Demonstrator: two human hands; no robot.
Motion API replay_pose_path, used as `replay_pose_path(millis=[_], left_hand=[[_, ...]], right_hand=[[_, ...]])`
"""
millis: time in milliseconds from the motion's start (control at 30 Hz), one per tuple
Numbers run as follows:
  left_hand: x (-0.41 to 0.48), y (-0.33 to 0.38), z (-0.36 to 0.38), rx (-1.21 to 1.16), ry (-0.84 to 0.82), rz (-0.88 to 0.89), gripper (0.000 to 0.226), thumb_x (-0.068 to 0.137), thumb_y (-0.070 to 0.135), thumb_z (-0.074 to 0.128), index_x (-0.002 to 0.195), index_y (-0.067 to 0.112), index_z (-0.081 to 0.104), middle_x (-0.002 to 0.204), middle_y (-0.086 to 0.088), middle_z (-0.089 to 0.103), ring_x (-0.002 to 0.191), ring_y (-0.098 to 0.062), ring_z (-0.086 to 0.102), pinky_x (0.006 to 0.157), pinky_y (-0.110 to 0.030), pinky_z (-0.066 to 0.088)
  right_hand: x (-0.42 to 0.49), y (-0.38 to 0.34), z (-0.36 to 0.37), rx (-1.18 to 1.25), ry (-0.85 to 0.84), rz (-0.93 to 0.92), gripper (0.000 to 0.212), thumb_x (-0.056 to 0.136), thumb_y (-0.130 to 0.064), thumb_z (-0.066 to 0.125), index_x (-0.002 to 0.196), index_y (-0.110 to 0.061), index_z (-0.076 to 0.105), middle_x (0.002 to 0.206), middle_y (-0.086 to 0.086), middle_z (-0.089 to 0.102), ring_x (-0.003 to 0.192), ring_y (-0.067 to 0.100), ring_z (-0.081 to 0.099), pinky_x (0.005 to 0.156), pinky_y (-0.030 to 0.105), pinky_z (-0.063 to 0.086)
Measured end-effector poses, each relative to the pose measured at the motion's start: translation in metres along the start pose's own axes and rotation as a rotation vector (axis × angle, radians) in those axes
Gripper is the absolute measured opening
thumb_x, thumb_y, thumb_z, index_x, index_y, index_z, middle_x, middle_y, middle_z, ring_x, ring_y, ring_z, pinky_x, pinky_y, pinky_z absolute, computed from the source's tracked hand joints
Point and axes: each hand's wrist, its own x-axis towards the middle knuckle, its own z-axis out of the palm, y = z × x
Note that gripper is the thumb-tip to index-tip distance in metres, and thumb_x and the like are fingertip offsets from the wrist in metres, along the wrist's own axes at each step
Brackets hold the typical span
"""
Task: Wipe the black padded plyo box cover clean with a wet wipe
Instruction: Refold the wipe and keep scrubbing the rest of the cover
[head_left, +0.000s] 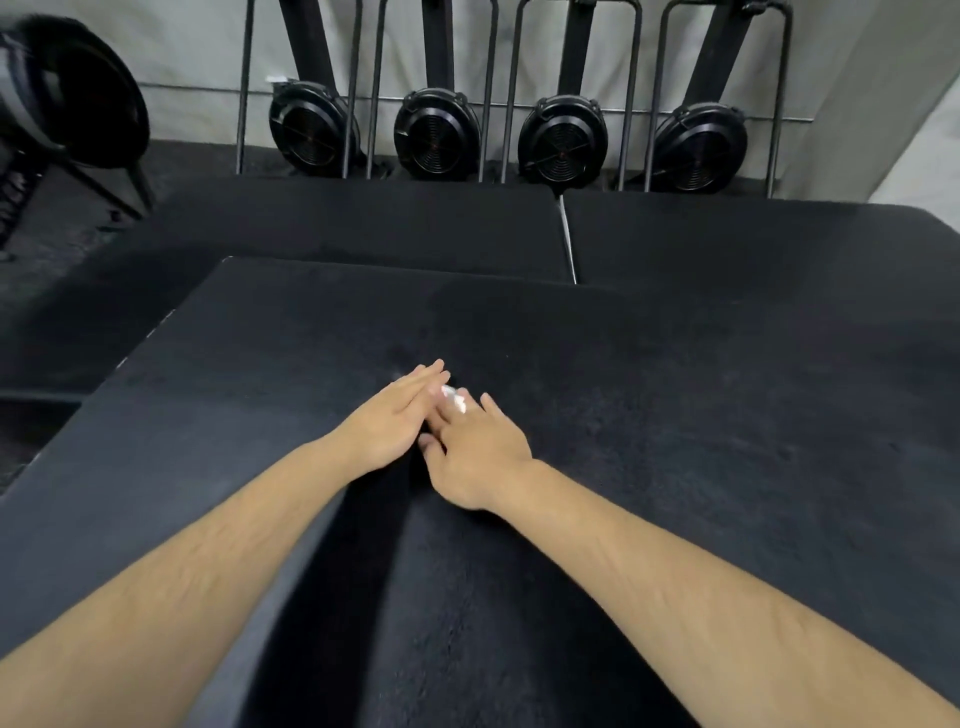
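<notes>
Across the foreground of the head view spreads the black padded plyo box cover (675, 415), matte and finely grained, with faint scuffs to the right and a slightly darker patch beyond the hands. Two bare forearms meet at its middle. The left hand (395, 421) lies flat, its fingers straight and together, overlapping the right hand (478, 452). A small crumpled white wet wipe (455, 402) shows among the right fingers, against the cover. I cannot tell whether they pinch it or only press it. Behind are two more black padded boxes (363, 223) and four round black fan housings (436, 132) along a grey wall.
</notes>
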Motion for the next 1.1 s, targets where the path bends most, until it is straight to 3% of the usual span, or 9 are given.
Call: replay_pose_path(millis=[133,267,367,433,567,733,933,1033,1100], left_hand=[[-0.010,0.002,0.000,0.047,-0.004,0.000,0.047,0.109,0.041,0.024,0.153,0.030,0.036,0.159,0.023,0.025,0.147,0.007,0.012,0.123,-0.024,0.004],[-0.015,-0.002,0.004,0.006,-0.008,0.004,0.045,0.110,0.039,0.024,0.152,0.032,0.038,0.160,0.019,0.027,0.147,0.006,0.013,0.126,-0.031,0.002],[-0.016,-0.001,0.005,-0.002,0.005,-0.011,0.045,0.110,0.039,0.025,0.151,0.029,0.040,0.159,0.019,0.029,0.147,0.008,0.014,0.126,-0.033,0.004],[-0.020,-0.003,0.007,0.031,-0.001,0.012,0.045,0.110,0.035,0.024,0.152,0.028,0.038,0.160,0.018,0.027,0.147,0.006,0.013,0.126,-0.034,0.001],[-0.029,0.001,0.009,0.024,0.011,0.092,0.042,0.110,0.031,0.024,0.147,0.042,0.042,0.150,0.038,0.025,0.143,0.015,0.011,0.125,-0.032,0.002],[-0.044,-0.007,0.013,0.146,0.000,0.080,0.046,0.109,0.034,0.026,0.153,0.024,0.036,0.160,0.014,0.030,0.145,0.008,0.013,0.126,-0.036,0.009],[-0.053,0.000,0.015,0.174,0.067,0.230,0.044,0.109,0.034,0.028,0.152,0.034,0.035,0.154,0.035,0.021,0.146,0.010,0.011,0.125,-0.033,0.005],[-0.055,0.001,0.021,0.197,-0.008,0.172,0.050,0.108,0.043,0.022,0.157,0.030,0.029,0.162,0.020,0.024,0.148,0.007,0.014,0.126,-0.034,0.008],[-0.056,0.003,0.022,0.289,-0.027,0.105,0.055,0.107,0.046,0.019,0.159,0.026,0.019,0.165,0.013,0.015,0.150,0.003,0.008,0.125,-0.029,0.002]], right_hand=[[0.008,0.034,-0.012,0.078,0.063,0.070,0.053,0.106,-0.033,0.020,0.159,-0.030,0.017,0.167,-0.013,0.007,0.154,0.014,0.005,0.126,0.041,-0.002],[0.002,0.004,0.002,0.033,0.069,0.070,0.061,0.105,-0.038,0.023,0.161,-0.016,0.012,0.168,0.001,0.008,0.154,0.023,0.005,0.126,0.039,0.001],[-0.023,-0.001,0.009,0.009,0.025,-0.045,0.059,0.106,-0.037,0.019,0.161,-0.020,0.010,0.169,-0.005,0.003,0.155,0.018,0.002,0.126,0.041,-0.002],[-0.013,0.011,0.003,0.028,0.013,-0.018,0.057,0.106,-0.034,0.017,0.161,-0.025,0.008,0.168,-0.010,0.002,0.155,0.014,0.000,0.126,0.041,-0.004],[0.011,-0.001,0.000,0.043,0.012,0.041,0.057,0.106,-0.035,0.016,0.161,-0.028,0.005,0.169,-0.005,0.001,0.155,0.018,-0.003,0.126,0.039,-0.003],[-0.030,-0.013,0.011,-0.045,-0.024,0.002,0.057,0.106,-0.036,0.012,0.161,-0.025,0.002,0.169,-0.004,0.001,0.155,0.015,-0.003,0.126,0.042,-0.004],[-0.001,-0.008,-0.001,0.003,-0.015,-0.013,0.060,0.105,-0.029,0.019,0.161,-0.023,0.000,0.169,-0.005,-0.002,0.155,0.015,-0.005,0.126,0.040,-0.004],[-0.016,0.001,0.002,0.269,-0.016,-0.092,0.057,0.101,-0.023,0.029,0.158,-0.027,0.028,0.165,-0.004,0.024,0.153,0.013,0.014,0.125,0.036,0.015],[-0.022,0.015,-0.007,0.460,0.100,-0.029,0.042,0.099,-0.023,0.038,0.130,-0.026,0.065,0.140,-0.004,0.060,0.132,0.013,0.052,0.106,0.028,0.044]])
